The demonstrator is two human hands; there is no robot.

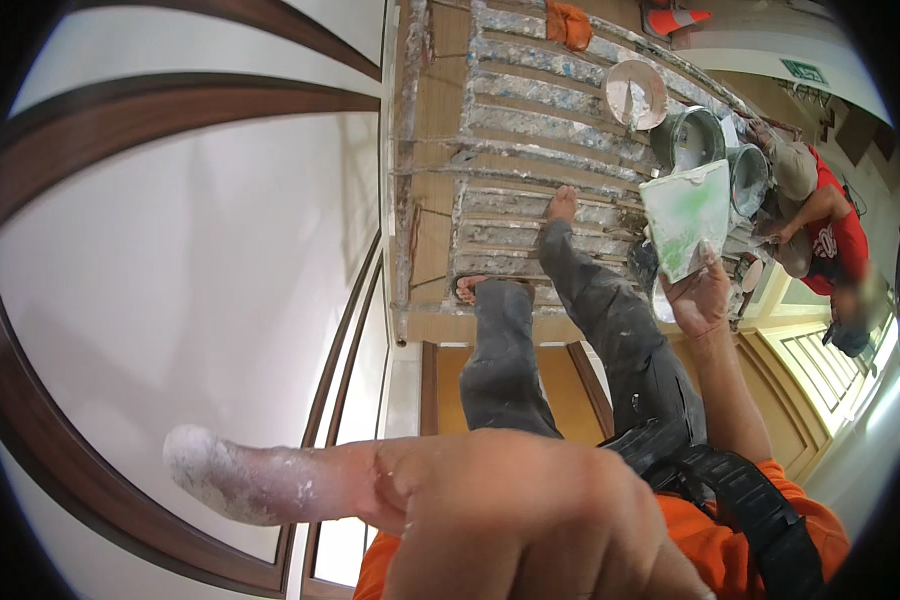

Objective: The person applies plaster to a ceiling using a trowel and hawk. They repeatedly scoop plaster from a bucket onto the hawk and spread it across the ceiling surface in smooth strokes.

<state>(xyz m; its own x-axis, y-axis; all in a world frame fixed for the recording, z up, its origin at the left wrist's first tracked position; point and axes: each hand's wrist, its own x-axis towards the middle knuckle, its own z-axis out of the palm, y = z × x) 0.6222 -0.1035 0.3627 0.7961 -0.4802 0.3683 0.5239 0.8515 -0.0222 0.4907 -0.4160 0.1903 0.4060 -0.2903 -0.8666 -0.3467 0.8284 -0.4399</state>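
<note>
My left hand fills the lower middle very close to the camera, one white-dusted digit stretched leftward and the other fingers curled; whatever they hold, if anything, is hidden. At the right, my right hand grips a square board smeared with white and pale green material. Beyond the board are a metal bucket and another bucket beside it. Farther back lies a round pale plate with a tool on it.
My bare feet rest on a paint-spattered slatted platform. A white wall with dark wood bands runs along the left. A person in a red shirt is at the right. An orange cloth and a traffic cone are farther off.
</note>
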